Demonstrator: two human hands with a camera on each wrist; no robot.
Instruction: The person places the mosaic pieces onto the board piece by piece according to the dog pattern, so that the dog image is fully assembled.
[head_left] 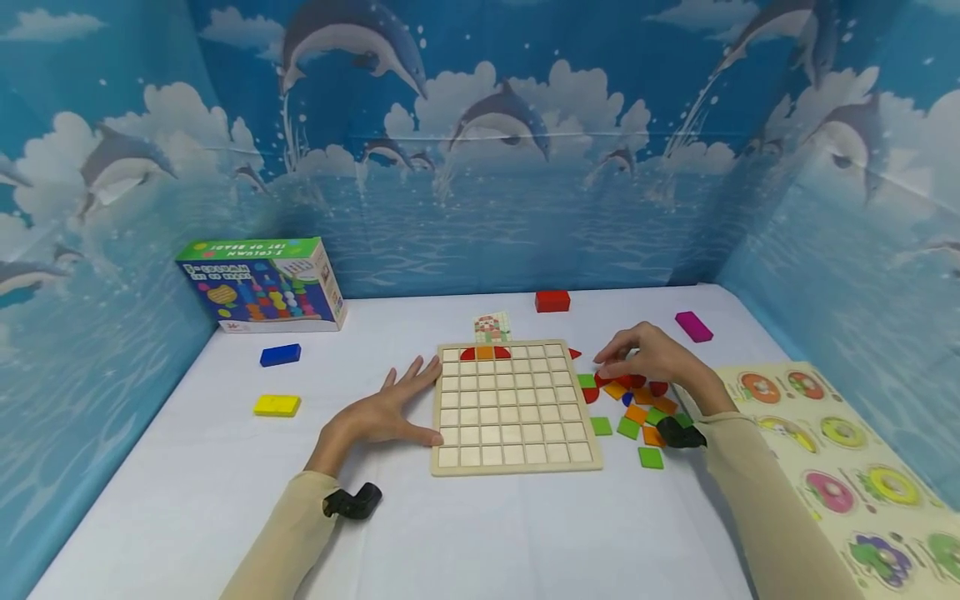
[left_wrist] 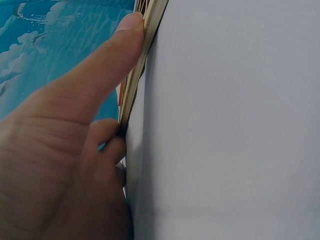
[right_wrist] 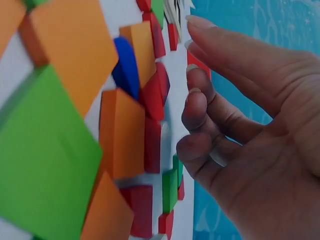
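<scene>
My left hand [head_left: 393, 408] is spread at the left edge of a wooden grid board [head_left: 517, 408], its thumb and fingertips touching the frame; the left wrist view shows the thumb [left_wrist: 117, 52] against that edge. In the board's top row sit an orange square tile [head_left: 485, 353] and a red curved tile [head_left: 502, 353] on each side of it. Over the loose tiles right of the board hovers my right hand [head_left: 648, 360], fingers bent loosely, nothing visible between them. Under it lie orange tiles [right_wrist: 132, 135], green tiles [right_wrist: 45, 155], red tiles and a blue tile [right_wrist: 125, 67].
A small picture card [head_left: 492, 326] lies behind the board. Red [head_left: 552, 302], magenta [head_left: 693, 327], blue [head_left: 281, 355] and yellow [head_left: 277, 406] blocks are spread around. A bead-set box [head_left: 262, 287] stands back left; a board with fruit pictures [head_left: 847, 467] lies at right.
</scene>
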